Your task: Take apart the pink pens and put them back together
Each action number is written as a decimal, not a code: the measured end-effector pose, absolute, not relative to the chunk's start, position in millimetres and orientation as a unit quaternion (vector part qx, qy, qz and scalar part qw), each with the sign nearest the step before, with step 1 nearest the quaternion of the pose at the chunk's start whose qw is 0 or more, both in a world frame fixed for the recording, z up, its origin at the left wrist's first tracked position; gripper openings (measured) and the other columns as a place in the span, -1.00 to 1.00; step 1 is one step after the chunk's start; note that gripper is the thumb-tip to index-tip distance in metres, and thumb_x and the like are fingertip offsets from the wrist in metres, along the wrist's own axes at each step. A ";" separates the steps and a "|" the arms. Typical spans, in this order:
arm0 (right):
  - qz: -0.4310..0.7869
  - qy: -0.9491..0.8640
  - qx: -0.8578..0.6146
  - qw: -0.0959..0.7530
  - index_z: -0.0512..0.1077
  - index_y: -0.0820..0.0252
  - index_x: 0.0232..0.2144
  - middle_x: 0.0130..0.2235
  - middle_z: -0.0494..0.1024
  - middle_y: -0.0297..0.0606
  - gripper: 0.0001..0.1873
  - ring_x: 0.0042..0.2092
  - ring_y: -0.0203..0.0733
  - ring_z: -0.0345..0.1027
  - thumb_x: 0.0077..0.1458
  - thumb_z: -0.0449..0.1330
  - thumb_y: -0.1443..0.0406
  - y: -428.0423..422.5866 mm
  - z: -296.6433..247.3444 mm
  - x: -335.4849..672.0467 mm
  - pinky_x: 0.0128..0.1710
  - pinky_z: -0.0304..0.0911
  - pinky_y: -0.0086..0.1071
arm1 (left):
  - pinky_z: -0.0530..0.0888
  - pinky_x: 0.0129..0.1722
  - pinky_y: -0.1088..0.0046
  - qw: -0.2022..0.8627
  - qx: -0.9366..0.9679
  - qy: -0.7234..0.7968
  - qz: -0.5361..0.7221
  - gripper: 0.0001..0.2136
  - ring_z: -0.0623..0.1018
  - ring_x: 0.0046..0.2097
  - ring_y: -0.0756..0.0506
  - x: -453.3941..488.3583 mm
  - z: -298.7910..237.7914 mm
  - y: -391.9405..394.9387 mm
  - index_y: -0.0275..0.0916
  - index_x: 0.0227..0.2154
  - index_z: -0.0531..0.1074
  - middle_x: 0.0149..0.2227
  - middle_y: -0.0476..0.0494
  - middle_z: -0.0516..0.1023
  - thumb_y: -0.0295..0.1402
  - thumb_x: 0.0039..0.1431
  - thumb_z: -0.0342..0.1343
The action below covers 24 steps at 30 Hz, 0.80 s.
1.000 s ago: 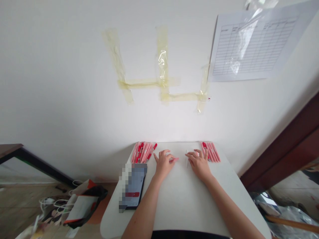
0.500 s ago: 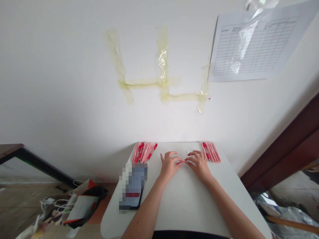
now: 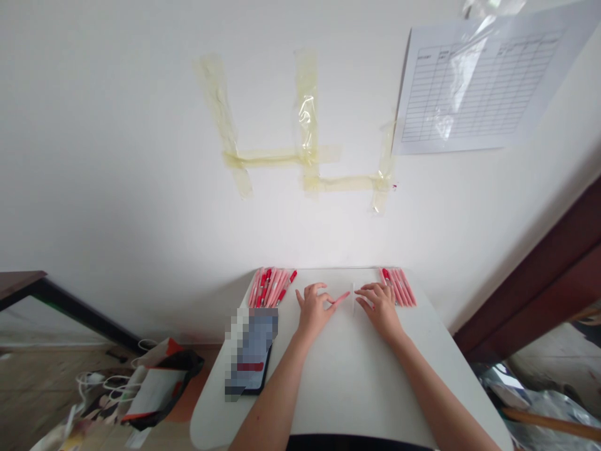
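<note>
My left hand [image 3: 315, 308] pinches a slim pink pen barrel [image 3: 342, 298] between thumb and forefinger, its free end pointing up and right. The other fingers of that hand are spread. To the right, my right hand [image 3: 379, 307] is held low over the white table, fingers bent and thumb close to the forefinger. A small pink bit [image 3: 373, 307] shows beneath its fingers; its kind is too hidden to tell. Between the hands a thin, whitish, translucent stick [image 3: 354, 299] lies on the tabletop, near my right fingertips.
Bundles of pink and red pens lie at the back left [image 3: 270, 288] and back right [image 3: 401, 288] of the table [image 3: 352, 388]. A phone [image 3: 253, 351], partly pixelated, lies at the left. Behind is a wall with yellowed tape [image 3: 307, 119] and a printed sheet [image 3: 479, 88].
My hands have drawn apart: the right moved slightly right, off the pink barrel. The left keeps the barrel, now tilted more upward. The whitish stick shows more fully between them.
</note>
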State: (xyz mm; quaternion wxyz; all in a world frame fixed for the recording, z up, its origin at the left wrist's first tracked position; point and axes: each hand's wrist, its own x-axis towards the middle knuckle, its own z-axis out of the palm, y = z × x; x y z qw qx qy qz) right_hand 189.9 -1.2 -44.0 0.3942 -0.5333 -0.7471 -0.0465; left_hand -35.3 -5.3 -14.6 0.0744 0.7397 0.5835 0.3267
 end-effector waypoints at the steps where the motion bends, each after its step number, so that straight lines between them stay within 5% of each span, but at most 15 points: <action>1: -0.047 -0.740 -0.539 0.399 0.56 -0.10 -0.10 -0.07 0.53 -0.20 -0.71 0.05 0.06 0.24 0.29 0.09 0.06 -0.4 -44.8 192.4 0.17 0.07 0.10 | -0.07 0.30 -0.40 0.068 0.730 0.592 0.334 -0.96 0.37 0.19 -0.23 -35.2 -15.1 -4.9 -0.10 -0.44 0.56 0.08 -0.09 0.47 -0.32 0.08 0.30; 24: -0.032 -0.695 -0.591 0.407 0.56 -0.04 -0.10 -0.07 0.51 -0.20 -0.70 0.05 0.05 0.24 0.26 0.08 0.10 6.4 -56.0 217.2 0.14 0.11 0.05 | -0.03 0.29 -0.38 0.022 0.696 0.622 0.357 -0.97 0.39 0.19 -0.25 -42.3 -5.3 -3.4 -0.09 -0.35 0.56 0.08 -0.14 0.48 -0.32 0.14 0.24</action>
